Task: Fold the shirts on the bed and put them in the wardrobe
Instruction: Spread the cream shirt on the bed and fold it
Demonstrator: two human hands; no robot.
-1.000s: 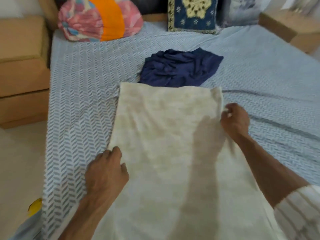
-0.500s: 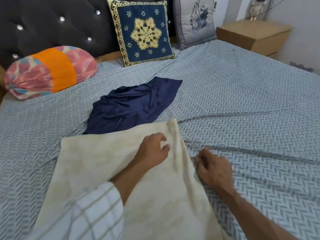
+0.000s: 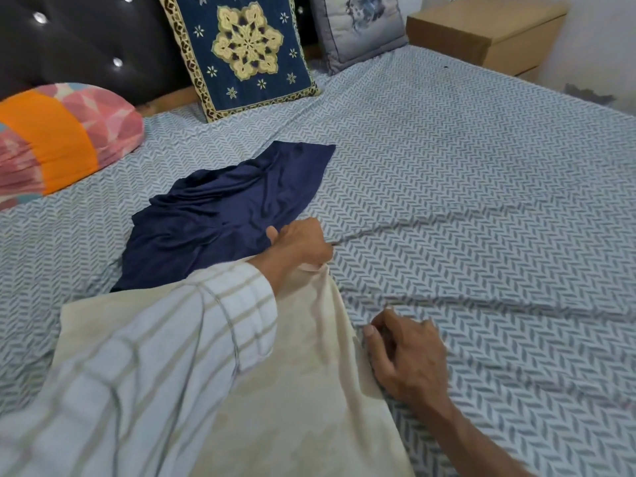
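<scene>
Filling nearly the whole view, a bed [image 3: 481, 173] is covered with a pale sheet printed in rows of grey-blue chevrons, with a few long creases running across its right half. Behind it stands a dark tufted headboard [image 3: 69, 39] set with shiny studs, and at the far right corner a light wooden bedside cabinet [image 3: 488, 32] sits against a whitish wall [image 3: 599, 39]. Nearest the camera a cream shirt [image 3: 303, 407] lies spread flat on the sheet, its long right edge running toward the lower edge of the view. Just beyond it a navy shirt [image 3: 223, 215] lies crumpled in loose folds, touching or slightly under the cream one's far edge. Against the headboard lean a dark blue cushion [image 3: 241, 53] with a yellow star pattern and a grey cushion [image 3: 358, 25] with a faint floral print, while a pink and orange bolster [image 3: 55, 139] lies at the left. A striped white sleeve [image 3: 144, 373] crosses the cream shirt from the lower left. The left hand [image 3: 303, 242] reaches to the cream shirt's far right corner with fingers curled, pinching the fabric there, its thumb raised over the navy cloth. The right hand [image 3: 406, 356] rests on the sheet just beside the cream shirt's right edge, fingers bent down at the hem; whether they actually grip the cloth cannot be told.
</scene>
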